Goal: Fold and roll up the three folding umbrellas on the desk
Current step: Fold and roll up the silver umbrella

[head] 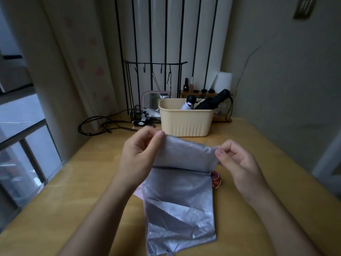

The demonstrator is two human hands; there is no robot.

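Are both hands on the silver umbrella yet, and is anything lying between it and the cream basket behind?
Yes: the left hand and right hand both pinch the silver umbrella at its top edge. Only bare desk shows between it and the cream basket; nothing visible blocks.

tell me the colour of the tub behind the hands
The tub is pale yellow with vertical ribs, clearest in the head view.

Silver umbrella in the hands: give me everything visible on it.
The silver umbrella is shiny, creased grey fabric, lying flat along the desk. Its far edge is lifted and folded over, pinched by the left hand at one corner and the right hand at the other. A pink patch peeks out left; a reddish part shows at its right edge.
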